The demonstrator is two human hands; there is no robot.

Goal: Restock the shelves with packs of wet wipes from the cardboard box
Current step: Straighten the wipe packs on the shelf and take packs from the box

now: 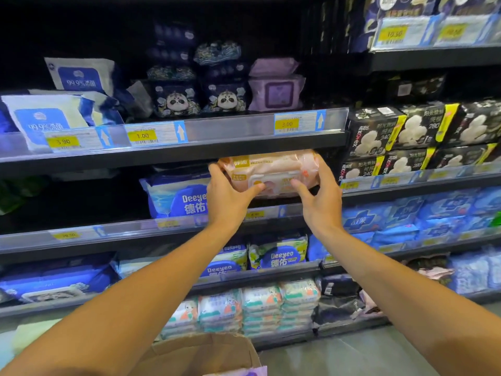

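A: From the head camera, what are the hands doing?

B: Both arms reach forward to the shelving. The left hand [229, 196] and the right hand [321, 198] clasp a pink pack of wet wipes [271, 172] between them, one at each end, fingers curled round its sides and thumbs pressed on its front face near the lid.

A: Where is that pack exactly?

B: It is held lengthwise at the mouth of the second shelf [122, 229], just under the edge of the shelf above. Whether it rests on the shelf board or hangs in the hands, I cannot tell.

A: What sits beside it?

B: Just to its left, a blue and white Deeyeo pack [176, 196] stands on the same shelf, partly hidden by the left hand. On the shelf above, dark panda packs [176, 100] and a purple pack [275, 93] stand behind the price tags [142, 135].

A: And the cardboard box?

B: The cardboard box [200, 354] is at the bottom of the view, below the arms, its flap open. Something purple shows at its lower edge; I cannot make out what.
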